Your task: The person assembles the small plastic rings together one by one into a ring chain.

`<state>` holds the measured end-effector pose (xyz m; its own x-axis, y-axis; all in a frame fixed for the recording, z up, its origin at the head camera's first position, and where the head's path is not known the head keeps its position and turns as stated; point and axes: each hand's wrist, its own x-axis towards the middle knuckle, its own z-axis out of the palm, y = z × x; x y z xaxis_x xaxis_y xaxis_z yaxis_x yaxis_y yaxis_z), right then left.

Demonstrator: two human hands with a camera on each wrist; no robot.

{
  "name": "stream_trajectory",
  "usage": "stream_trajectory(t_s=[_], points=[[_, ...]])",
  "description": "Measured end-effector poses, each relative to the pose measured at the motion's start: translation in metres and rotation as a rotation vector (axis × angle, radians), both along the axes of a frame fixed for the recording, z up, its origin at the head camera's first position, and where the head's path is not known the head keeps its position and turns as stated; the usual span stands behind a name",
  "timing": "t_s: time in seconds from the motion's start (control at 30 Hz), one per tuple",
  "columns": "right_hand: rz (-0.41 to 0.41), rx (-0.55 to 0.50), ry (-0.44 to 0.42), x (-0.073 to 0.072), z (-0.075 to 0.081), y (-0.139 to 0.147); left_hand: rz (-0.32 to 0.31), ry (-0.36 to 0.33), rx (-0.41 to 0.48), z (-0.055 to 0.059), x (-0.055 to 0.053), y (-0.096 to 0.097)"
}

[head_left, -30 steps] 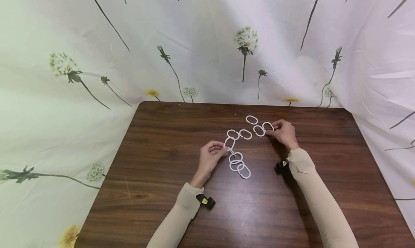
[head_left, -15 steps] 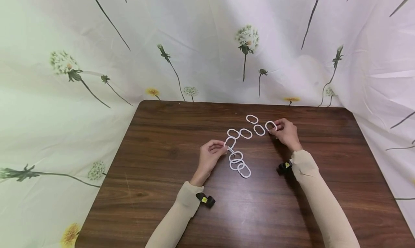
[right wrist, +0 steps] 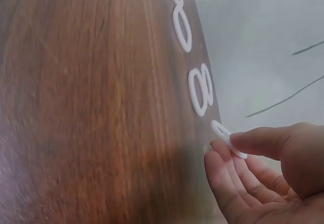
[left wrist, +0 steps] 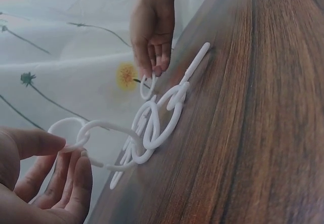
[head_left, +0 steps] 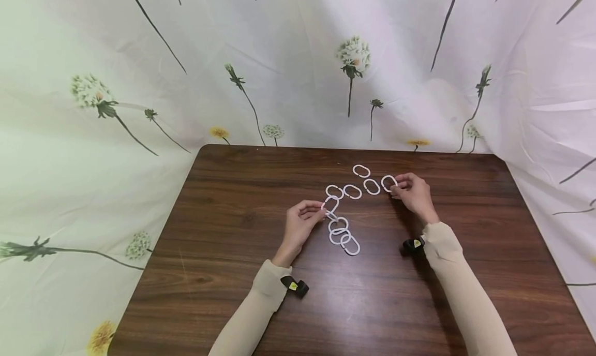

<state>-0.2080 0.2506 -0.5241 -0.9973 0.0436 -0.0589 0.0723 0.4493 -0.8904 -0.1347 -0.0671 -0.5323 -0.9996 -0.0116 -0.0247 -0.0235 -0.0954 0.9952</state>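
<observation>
With thumb and fingertips my left hand pinches a white plastic C-shaped chain link at the end of a short chain. A second link hooks through it, and several joined links trail down onto the tabletop. My right hand pinches a single loose link between thumb and fingers, right of the others. Separate links lie near its left: one close by, another farther back, and one nearer the chain.
Everything sits on a dark brown wooden table. A white cloth printed with dandelions hangs behind and beside it. Another link lies just beyond the left hand's chain. Each wrist carries a small black camera.
My right hand has drawn its link a little to the right, away from the link beside it. The left hand holds its link in about the same place.
</observation>
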Motion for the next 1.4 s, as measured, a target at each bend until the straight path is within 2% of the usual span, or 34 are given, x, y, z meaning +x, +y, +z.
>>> stream_trajectory(t_s=[0.4, 1.17, 1.4], points=[[0.043, -0.112, 0.053, 0.014, 0.009, -0.013, -0.01, 0.005, 0.014, -0.001, 0.001, 0.0], [0.085, -0.06, 0.109, 0.035, 0.024, -0.046, -0.005, 0.018, 0.004, 0.002, 0.0, 0.003], [0.101, -0.113, 0.101, 0.041, 0.021, -0.053, -0.007, 0.018, -0.013, 0.001, 0.0, 0.005]])
